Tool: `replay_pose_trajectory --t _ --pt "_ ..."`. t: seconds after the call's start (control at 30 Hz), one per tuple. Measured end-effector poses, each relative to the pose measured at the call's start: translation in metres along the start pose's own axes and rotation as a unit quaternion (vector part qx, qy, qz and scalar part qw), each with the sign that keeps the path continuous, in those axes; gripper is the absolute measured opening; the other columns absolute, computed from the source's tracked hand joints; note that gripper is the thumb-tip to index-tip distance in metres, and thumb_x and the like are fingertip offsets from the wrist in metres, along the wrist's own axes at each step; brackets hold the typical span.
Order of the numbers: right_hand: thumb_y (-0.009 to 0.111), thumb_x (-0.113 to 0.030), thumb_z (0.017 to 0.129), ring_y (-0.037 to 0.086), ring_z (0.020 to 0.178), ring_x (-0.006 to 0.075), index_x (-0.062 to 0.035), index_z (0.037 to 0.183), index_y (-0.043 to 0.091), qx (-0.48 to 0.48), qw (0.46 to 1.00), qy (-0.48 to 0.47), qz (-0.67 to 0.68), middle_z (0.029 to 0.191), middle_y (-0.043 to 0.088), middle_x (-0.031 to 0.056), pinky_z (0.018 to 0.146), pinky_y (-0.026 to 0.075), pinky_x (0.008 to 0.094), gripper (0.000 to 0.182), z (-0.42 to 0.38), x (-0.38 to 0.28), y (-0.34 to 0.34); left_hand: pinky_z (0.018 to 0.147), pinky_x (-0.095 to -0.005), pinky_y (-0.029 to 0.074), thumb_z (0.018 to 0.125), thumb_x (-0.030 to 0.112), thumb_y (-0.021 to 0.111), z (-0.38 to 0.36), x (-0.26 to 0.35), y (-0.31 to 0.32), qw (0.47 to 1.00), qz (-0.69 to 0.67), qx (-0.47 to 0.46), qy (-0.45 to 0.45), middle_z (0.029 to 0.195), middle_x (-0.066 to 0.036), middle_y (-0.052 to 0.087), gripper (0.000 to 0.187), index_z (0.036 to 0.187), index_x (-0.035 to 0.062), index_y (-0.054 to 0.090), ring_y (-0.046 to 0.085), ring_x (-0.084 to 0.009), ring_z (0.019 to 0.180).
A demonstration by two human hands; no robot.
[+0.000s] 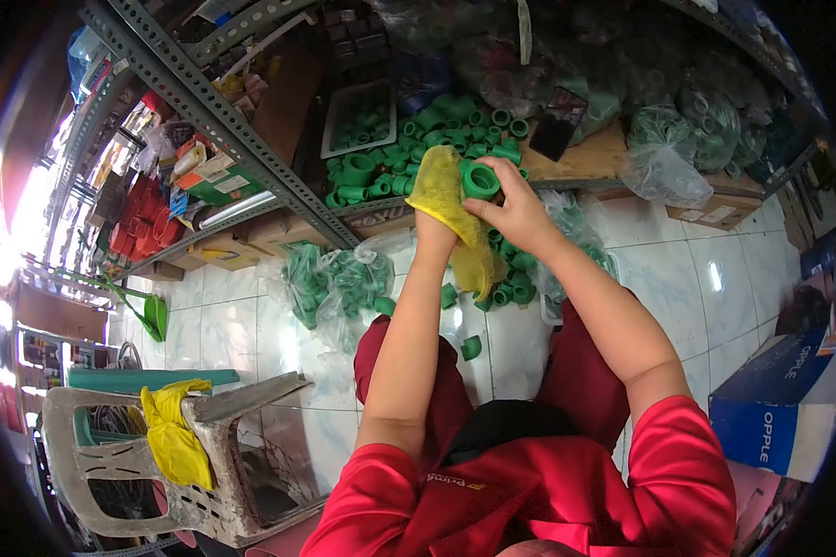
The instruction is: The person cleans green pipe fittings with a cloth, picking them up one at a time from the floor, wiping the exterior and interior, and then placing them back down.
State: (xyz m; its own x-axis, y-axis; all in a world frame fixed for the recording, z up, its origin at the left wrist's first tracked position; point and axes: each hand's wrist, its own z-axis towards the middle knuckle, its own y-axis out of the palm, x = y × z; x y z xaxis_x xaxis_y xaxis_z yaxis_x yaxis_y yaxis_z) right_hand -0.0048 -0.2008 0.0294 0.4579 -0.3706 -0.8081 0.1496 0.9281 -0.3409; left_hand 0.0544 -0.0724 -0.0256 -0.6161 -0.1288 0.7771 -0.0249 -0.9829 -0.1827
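"Right grip (518,210)?"
"Thumb and fingers closed round a green pipe fitting (479,181), open end facing up"
"Left grip (439,197)?"
"Just left of it, under yellow cloth (476,265), closure hidden; loose fittings (404,160) heap beyond on the shelf (585,164)"

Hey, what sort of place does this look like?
Probably a hardware shop or its stockroom: green pipe fittings heaped on a low shelf, more in clear plastic bags on the floor, and a perforated metal rack.
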Motion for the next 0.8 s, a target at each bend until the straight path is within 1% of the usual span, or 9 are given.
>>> replay_pose_trajectory --t 0.1,0.2,0.27,0.3,0.37,0.4,0.47,0.7,0.8 --pt "0.064 -0.021 0.075 0.046 0.09 0.0157 -0.0043 0.114 0.04 -0.014 0.999 -0.029 -0.003 0.103 0.046 0.0065 0.077 0.038 0.0247 0.049 0.001 0.0 -0.002 0.08 -0.0287 0.041 0.078 0.008 0.054 0.0 0.007 -0.004 0.995 -0.08 0.018 -0.051 0.104 -0.007 0.052 0.034 0.11 0.001 0.047 0.05 -0.0168 0.093" --pt "0.064 -0.018 0.075 0.047 0.085 0.0163 -0.0025 0.111 0.041 -0.032 0.986 0.07 0.151 0.095 0.049 0.0057 0.07 0.041 0.026 0.046 0.004 0.005 -0.008 0.081 -0.0311 0.041 0.078 0.011 0.053 0.002 0.018 -0.014 0.998 0.041 -0.031 -0.045 0.106 -0.01 0.053 0.036 0.112 0.0013 0.047 0.052 -0.0208 0.095" --pt "0.063 -0.019 0.076 0.047 0.081 0.0126 -0.0028 0.112 0.043 -0.072 0.869 0.208 0.443 0.092 0.051 0.0023 0.066 0.039 0.0251 0.043 0.006 0.013 -0.01 0.074 -0.0321 0.045 0.081 0.013 0.052 0.008 0.027 -0.017 0.939 -0.232 -0.06 -0.246 0.101 -0.009 0.055 0.031 0.11 0.0021 0.048 0.054 -0.0189 0.09" --pt "0.063 -0.019 0.076 0.047 0.081 0.0126 -0.0028 0.112 0.043 -0.072 0.87 0.206 0.442 0.092 0.051 0.0023 0.066 0.039 0.0251 0.043 0.007 0.016 -0.009 0.074 -0.0321 0.045 0.081 0.013 0.052 0.011 0.031 -0.018 0.939 -0.233 -0.06 -0.245 0.101 -0.009 0.055 0.031 0.11 0.0021 0.048 0.054 -0.0189 0.09" --pt "0.062 -0.02 0.077 0.046 0.078 0.0104 -0.005 0.109 0.046 -0.074 0.784 0.202 0.583 0.092 0.052 0.0019 0.063 0.036 0.0235 0.039 0.008 0.019 -0.007 0.069 -0.0316 0.048 0.082 0.012 0.05 0.013 0.041 -0.021 0.844 -0.434 -0.051 -0.311 0.092 -0.009 0.057 0.024 0.104 0.0023 0.05 0.057 -0.0188 0.081" --pt "0.062 -0.02 0.077 0.046 0.078 0.0104 -0.005 0.109 0.046 -0.074 0.784 0.202 0.582 0.092 0.052 0.0019 0.063 0.036 0.0235 0.039 0.008 0.023 -0.005 0.069 -0.0316 0.048 0.082 0.012 0.05 0.013 0.035 -0.022 0.844 -0.434 -0.051 -0.31 0.092 -0.009 0.057 0.024 0.104 0.0023 0.05 0.057 -0.0188 0.081" --pt "0.061 -0.022 0.078 0.046 0.079 0.0113 -0.0067 0.106 0.048 -0.035 0.769 0.18 0.613 0.093 0.053 0.0026 0.064 0.035 0.0234 0.034 0.01 0.029 -0.003 0.07 -0.0337 0.049 0.084 0.018 0.048 0.012 0.017 -0.024 0.772 -0.543 0.032 -0.328 0.094 -0.009 0.056 0.024 0.103 0.0039 0.049 0.056 -0.0207 0.082" --pt "0.052 -0.031 0.083 0.05 0.079 0.018 -0.0032 0.104 0.048 0.031 0.727 0.24 0.643 0.098 0.054 0.0098 0.067 0.041 0.0284 0.036 0.015 -0.002 -0.021 0.072 -0.0345 0.048 0.085 0.022 0.048 0.01 0.009 -0.039 0.773 -0.543 0.05 -0.323 0.097 -0.009 0.054 0.026 0.104 0.005 0.047 0.056 -0.0215 0.085" --pt "0.046 -0.035 0.085 0.05 0.079 0.0197 -0.0015 0.107 0.046 0.025 0.704 0.239 0.669 0.103 0.052 0.0132 0.061 0.042 0.0273 0.04 0.017 0.026 -0.027 0.072 -0.0348 0.048 0.085 0.022 0.048 0.01 0.0 -0.04 0.785 -0.519 0.056 -0.334 0.098 -0.009 0.054 0.026 0.104 0.0053 0.047 0.055 -0.0217 0.086"
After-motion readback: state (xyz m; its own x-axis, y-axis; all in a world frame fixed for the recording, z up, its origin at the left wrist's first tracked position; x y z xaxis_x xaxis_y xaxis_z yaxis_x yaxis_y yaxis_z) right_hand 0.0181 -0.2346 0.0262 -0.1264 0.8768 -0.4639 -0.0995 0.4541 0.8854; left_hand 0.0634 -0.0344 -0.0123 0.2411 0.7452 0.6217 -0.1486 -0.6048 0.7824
